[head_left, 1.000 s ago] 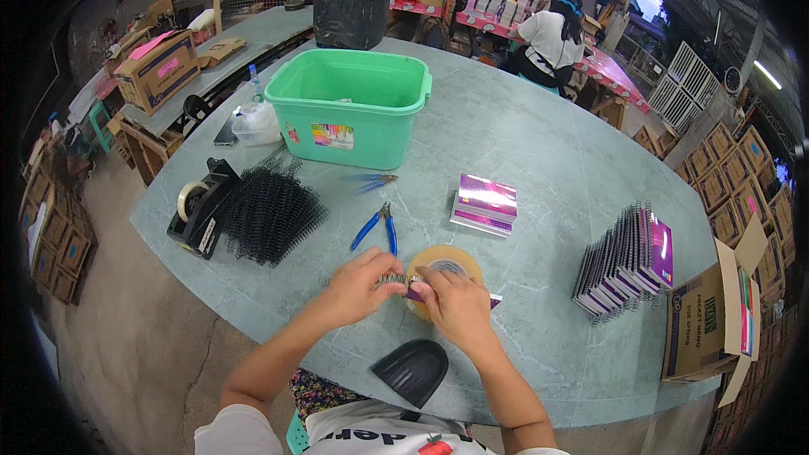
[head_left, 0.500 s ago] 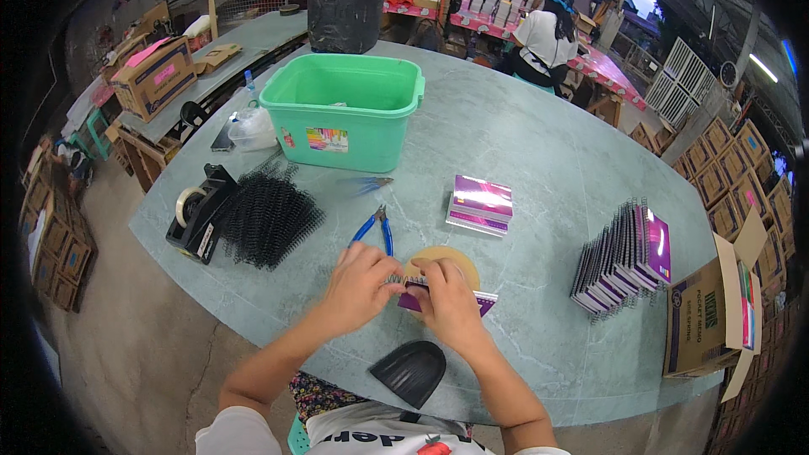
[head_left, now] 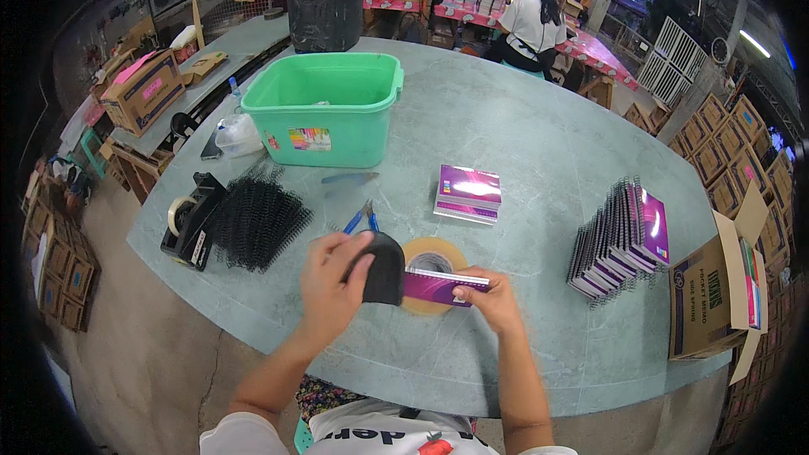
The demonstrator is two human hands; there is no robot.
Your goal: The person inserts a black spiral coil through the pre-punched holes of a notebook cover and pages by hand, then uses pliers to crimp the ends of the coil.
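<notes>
My left hand (head_left: 324,282) grips a black half-oval pad (head_left: 383,274), lifted over the table with its flat edge toward a purple memo pad (head_left: 434,288). Fingers and thumb of my right hand (head_left: 495,302) pinch the memo pad's right end. A row of holes runs along its white upper edge; whether a coil sits in them I cannot tell. Beneath the memo pad lies a wide roll of tan tape (head_left: 458,255). Just beyond my left hand are blue-handled pliers (head_left: 371,217), partly hidden by the black pad.
Black spring coils (head_left: 257,219) lie in a heap beside a tape dispenser (head_left: 194,223). Behind stands a green bin (head_left: 337,131). Purple memo pads (head_left: 468,190) are stacked ahead; coil-bound ones (head_left: 619,244) stand at right near an open carton (head_left: 704,307). A person (head_left: 535,25) sits far back.
My left hand has left the memo pad's coil edge and picked up the black pad from the table's near side. My right hand has shifted to the memo pad's right end.
</notes>
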